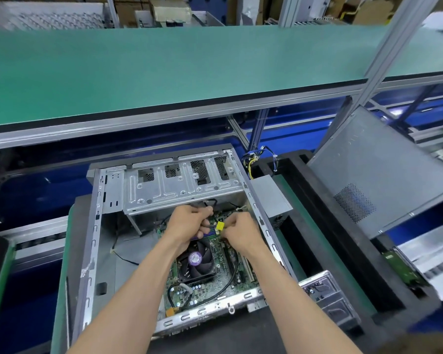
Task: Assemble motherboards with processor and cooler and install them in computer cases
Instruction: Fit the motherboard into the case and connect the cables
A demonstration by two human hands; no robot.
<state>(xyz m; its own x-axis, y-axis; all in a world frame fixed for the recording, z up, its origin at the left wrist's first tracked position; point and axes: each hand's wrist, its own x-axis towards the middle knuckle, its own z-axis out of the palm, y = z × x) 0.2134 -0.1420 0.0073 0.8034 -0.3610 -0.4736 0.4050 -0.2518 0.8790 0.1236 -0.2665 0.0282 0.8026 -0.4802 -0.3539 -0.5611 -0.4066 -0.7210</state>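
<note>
Left hand (189,222) and right hand (237,232) meeting over the upper part of the motherboard (223,274), fingers of both curled, the right pinching a small yellow connector (220,226), the left gripping the dark cable (206,226) leading to it. Connector light and rigid, probably brittle at its latch and pins; best held by the plastic body, not by the wires, and pressed straight down. Cable thin and limp, likely to spring aside unless guided. Motherboard already seated flat in the computer case (95,226), cooler (197,261) with purple-labelled fan mounted near its centre, just below the hands; board stiff but fragile, to be touched at the edges only. Case of thin sheet metal, open side up, drive cage (182,182) across its far end, edges possibly sharp. Case resting on a dark mat over the table (62,290). To the right, a grey side panel (374,169) leaning tilted, and a loose wire bundle (253,159) beside the case's far corner. Above, a green shelf (164,72) on an aluminium frame; cartons and racks blurred beyond.
</note>
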